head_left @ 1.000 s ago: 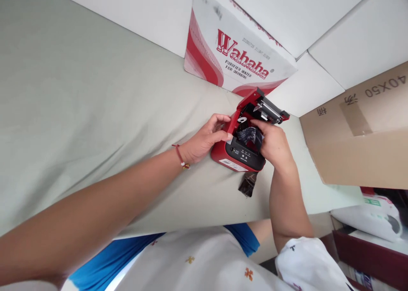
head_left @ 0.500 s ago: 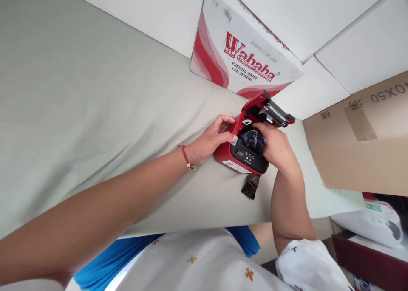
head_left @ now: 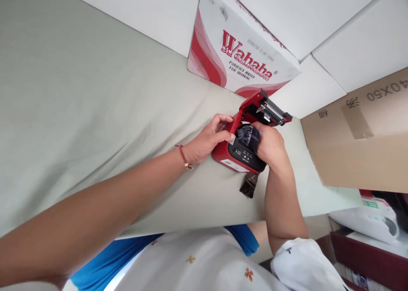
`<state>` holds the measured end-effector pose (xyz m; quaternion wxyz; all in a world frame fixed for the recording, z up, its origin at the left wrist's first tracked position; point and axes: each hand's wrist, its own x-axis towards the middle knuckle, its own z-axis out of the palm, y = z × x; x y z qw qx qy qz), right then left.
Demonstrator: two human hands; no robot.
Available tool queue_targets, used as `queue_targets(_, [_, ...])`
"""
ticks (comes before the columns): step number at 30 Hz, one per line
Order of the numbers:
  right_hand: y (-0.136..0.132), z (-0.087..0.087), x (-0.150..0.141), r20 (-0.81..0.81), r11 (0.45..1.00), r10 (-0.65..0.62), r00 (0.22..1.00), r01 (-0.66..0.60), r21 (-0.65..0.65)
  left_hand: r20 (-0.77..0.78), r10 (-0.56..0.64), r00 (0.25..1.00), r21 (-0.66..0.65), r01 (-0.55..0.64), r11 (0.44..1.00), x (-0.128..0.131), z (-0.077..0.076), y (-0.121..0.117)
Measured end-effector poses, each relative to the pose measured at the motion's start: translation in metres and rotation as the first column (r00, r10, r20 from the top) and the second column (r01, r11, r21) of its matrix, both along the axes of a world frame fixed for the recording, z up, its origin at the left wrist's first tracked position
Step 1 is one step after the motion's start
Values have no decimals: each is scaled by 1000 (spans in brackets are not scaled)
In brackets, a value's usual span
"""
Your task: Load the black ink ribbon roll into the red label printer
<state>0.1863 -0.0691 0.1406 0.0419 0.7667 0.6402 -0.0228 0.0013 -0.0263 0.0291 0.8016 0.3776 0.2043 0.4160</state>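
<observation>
A small red and black printer [head_left: 241,155] sits on the pale cloth with its lid [head_left: 262,106] raised; a grey roller runs along the lid's edge. My left hand [head_left: 208,140] grips the printer's left side, thumb on the rim and fingers behind it. My right hand [head_left: 270,144] reaches into the open compartment, its fingers closed round a dark ribbon [head_left: 250,137] with pale marks. Its fingertips are partly hidden behind the ribbon. A separate-looking end of dark strip [head_left: 249,185] lies on the cloth by the printer's front; whether it joins the ribbon is hidden.
A white and red water carton [head_left: 244,53] stands behind the printer against white boxes [head_left: 314,85]. A brown cardboard box [head_left: 357,142] is on the right. The table's front edge runs just before my lap, and a dark red shelf [head_left: 366,257] holds a white bag [head_left: 366,223].
My right hand has shifted slightly left within the compartment, and the ribbon bulges in a broader fold. The white ring inside is now mostly covered. My left hand keeps its hold.
</observation>
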Motion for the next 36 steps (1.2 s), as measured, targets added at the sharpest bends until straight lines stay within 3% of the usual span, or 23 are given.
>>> queue_targets(5, [1,6,-7,30,999,-13,999,15,-43,-12,10,1000,5,-10,1000,1,0,0])
queue_targets(12, [3,4,-4,-38,999,-36,999,36,0,-5,16,1000,-11,-16,1000,3,-2,1])
queue_targets(16, [-5,-4,0,-204,988,-14,979,46,149,6,21,1000,13,-21,1000,3,-4,2])
queue_targets(18, [-14,-6,2,-367,974,11,930,74,215,5,21,1000,28,-21,999,4,-6,2])
queue_targets(22, [-39,3,4,-669,958,65,740,141,249,8,30,1000,56,-30,998,5,-12,4])
queue_targets(27, [-57,32,26,-760,890,277,587,142,433,11,24,1000,44,-25,999,7,-14,4])
queue_targets(30, [-61,50,45,-812,896,267,518,177,408,16,7,1000,12,-7,1000,6,-12,3])
queue_targets(32, [-61,56,52,-809,945,183,559,126,301,10,5,1000,11,-5,1000,5,-9,3])
queue_targets(36, [-47,48,41,-633,998,26,774,10,54,-6,14,1000,22,-14,1000,3,-7,3])
